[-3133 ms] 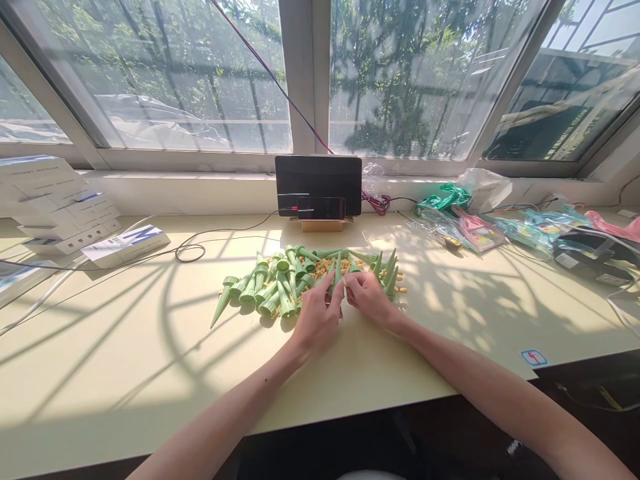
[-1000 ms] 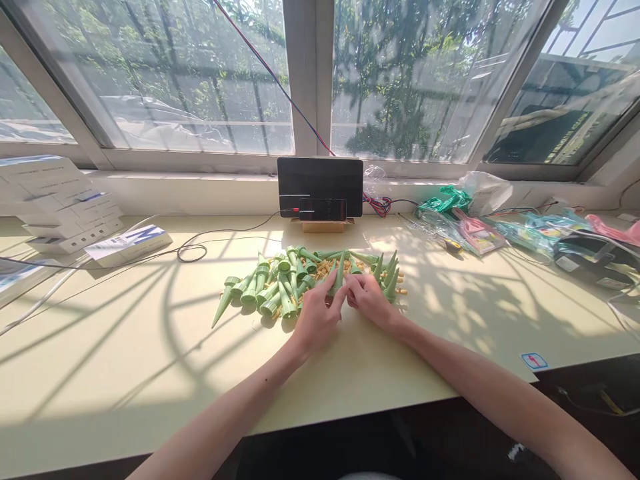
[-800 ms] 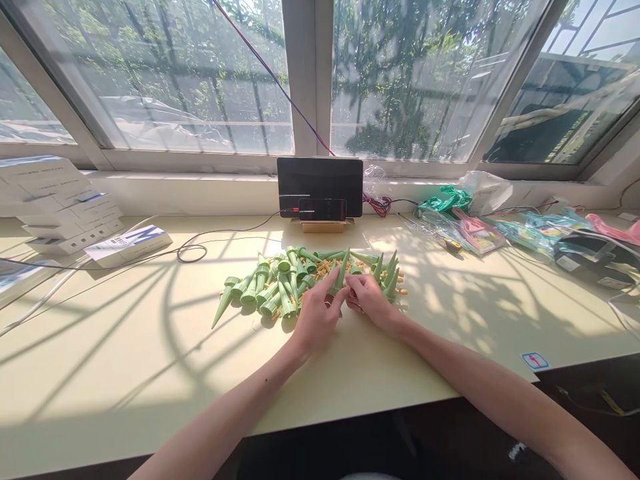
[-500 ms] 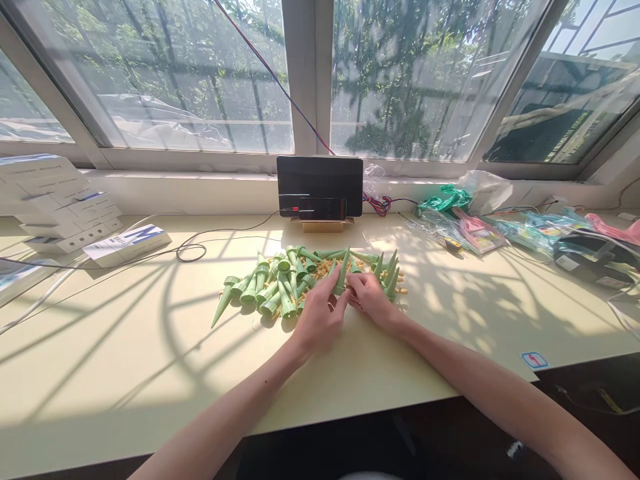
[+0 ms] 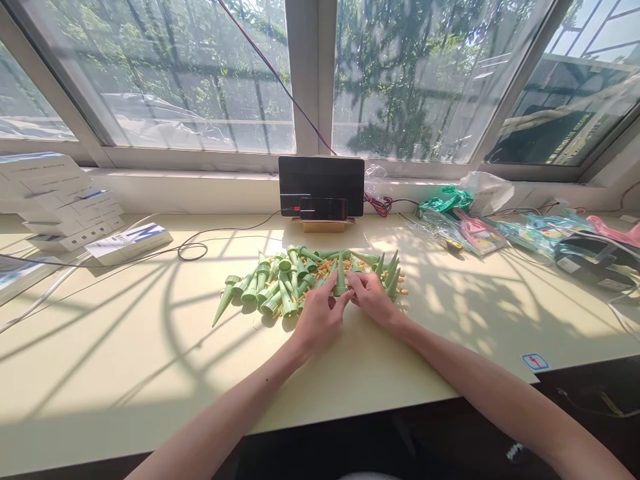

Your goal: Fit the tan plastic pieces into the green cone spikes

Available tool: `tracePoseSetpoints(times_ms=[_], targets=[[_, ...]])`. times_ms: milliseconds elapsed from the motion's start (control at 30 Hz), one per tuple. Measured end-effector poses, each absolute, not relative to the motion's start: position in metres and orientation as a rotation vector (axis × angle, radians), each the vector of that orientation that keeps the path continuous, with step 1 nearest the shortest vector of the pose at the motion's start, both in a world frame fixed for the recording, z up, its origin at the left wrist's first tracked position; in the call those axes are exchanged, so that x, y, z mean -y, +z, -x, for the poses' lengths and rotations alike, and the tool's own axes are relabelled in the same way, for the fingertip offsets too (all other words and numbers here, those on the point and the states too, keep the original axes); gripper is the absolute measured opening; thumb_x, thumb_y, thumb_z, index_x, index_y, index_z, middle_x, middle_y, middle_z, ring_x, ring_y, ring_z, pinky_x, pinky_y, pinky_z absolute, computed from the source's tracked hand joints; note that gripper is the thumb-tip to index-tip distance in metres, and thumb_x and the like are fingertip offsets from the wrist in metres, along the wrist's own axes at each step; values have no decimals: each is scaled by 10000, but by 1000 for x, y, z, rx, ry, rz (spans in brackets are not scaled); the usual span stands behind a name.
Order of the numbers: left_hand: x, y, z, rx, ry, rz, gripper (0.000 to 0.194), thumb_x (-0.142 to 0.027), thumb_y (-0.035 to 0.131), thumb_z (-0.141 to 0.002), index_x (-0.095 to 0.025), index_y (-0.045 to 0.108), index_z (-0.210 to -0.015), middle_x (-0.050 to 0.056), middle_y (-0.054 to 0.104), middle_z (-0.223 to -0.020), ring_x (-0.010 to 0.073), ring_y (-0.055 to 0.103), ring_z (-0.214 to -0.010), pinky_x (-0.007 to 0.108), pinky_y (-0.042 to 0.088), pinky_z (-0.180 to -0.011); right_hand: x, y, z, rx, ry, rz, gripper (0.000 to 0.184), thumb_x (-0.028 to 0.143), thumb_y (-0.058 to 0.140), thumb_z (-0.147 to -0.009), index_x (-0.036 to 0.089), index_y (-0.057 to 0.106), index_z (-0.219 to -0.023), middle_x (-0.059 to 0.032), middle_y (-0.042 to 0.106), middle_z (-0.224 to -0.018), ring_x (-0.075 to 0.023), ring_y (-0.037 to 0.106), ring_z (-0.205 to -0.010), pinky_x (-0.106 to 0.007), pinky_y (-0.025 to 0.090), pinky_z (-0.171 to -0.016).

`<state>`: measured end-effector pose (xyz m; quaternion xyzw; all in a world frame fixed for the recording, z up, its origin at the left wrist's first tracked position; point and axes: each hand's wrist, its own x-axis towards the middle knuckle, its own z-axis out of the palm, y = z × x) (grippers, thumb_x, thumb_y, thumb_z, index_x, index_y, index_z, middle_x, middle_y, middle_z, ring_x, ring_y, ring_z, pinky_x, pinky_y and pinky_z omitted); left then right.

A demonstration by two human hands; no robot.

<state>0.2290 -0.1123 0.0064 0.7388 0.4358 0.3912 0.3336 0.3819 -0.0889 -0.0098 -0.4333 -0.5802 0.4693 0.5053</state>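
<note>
A green cone-shaped plastic spike [image 5: 341, 277] stands almost upright, point up, between my hands. My left hand [image 5: 320, 313] has its index finger along the left side and its thumb by the base, closed around the spike's lower end. On the other side my right hand [image 5: 373, 299] is closed, its curled fingertips beside the base; whatever they pinch is hidden. Several more green spikes [image 5: 270, 283], many with ribbed caps, lie heaped to the left. Others point upward just right of my right hand [image 5: 391, 272]. Small tan peg-like pieces [image 5: 323, 270] are scattered among them.
Behind the heap, a black tablet [image 5: 321, 175] and a phone [image 5: 323, 209] lean on a cardboard stand [image 5: 324, 227]. White boxes [image 5: 65, 200] are stacked at left, near a cable [image 5: 193, 250]. Plastic bags [image 5: 475, 230] and a black item [image 5: 593, 260] lie at right.
The spike between my hands leaned to the right about half a second ago and is now nearly upright. My hands have shifted only slightly; the heap looks the same.
</note>
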Motion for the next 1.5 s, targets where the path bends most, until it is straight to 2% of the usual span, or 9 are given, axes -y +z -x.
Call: tracePoseSetpoints(times_ms=[300,533,700,800,900,1000,1133,1333,1500], targets=[[110,4,-226,-1109,1011,-1918,614,-358,543,-952,-144,427,-1516,-61,593,-496,127,526,-414,259,491,-582,92,-1,-376,1245,1364,956,516,497,633,-860,223,342,-533,80,282,-459,-65,255,-401,-250,186,-408],[113,9,-227,-1145,981,-1928,464,-426,527,-959,-162,573,-1338,-63,580,-484,137,522,-409,261,466,-564,87,-10,-382,1396,1200,1002,484,479,556,-918,217,368,-558,74,306,-473,-77,301,-424,-250,230,-434],[113,8,-227,-1124,986,-1905,441,-426,533,-959,-180,584,-1321,-63,581,-483,144,541,-403,264,472,-562,86,-12,-384,1443,1125,1041,474,468,527,-934,217,367,-565,72,304,-475,-82,313,-432,-252,235,-440],[113,7,-226,-1112,1000,-1887,501,-413,539,-959,-171,544,-1398,-64,582,-489,135,531,-400,262,477,-565,87,-9,-381,1390,1206,1010,473,469,546,-919,221,351,-567,78,287,-479,-76,293,-423,-250,214,-432],[112,5,-226,-1101,1002,-1883,601,-377,543,-960,-147,437,-1506,-68,572,-493,126,519,-408,258,477,-566,88,-6,-379,1301,1334,964,486,478,576,-892,225,324,-562,88,264,-478,-62,237,-413,-245,183,-423],[110,4,-226,-1105,1013,-1904,631,-366,537,-963,-143,397,-1536,-72,549,-496,127,512,-423,259,470,-561,88,-4,-377,1245,1403,957,496,477,597,-870,229,305,-556,95,237,-466,-59,201,-409,-242,165,-416],[110,4,-226,-1149,1004,-1948,622,-407,540,-961,-134,436,-1510,-74,525,-483,134,487,-420,271,458,-557,88,-6,-379,1299,1320,1001,489,473,576,-880,233,304,-552,83,255,-459,-72,230,-413,-248,190,-418],[111,5,-226,-1147,993,-1948,492,-445,523,-966,-157,579,-1361,-67,520,-468,136,481,-398,267,439,-534,87,-9,-383,1449,1100,1110,487,510,542,-891,234,336,-547,58,309,-456,-98,288,-439,-261,244,-431],[108,1,-225,-1136,996,-1951,604,-433,540,-958,-130,474,-1477,-76,512,-465,132,475,-413,268,455,-554,86,-9,-382,1418,1157,1066,502,535,556,-893,234,334,-559,63,296,-471,-94,278,-439,-261,240,-431]])
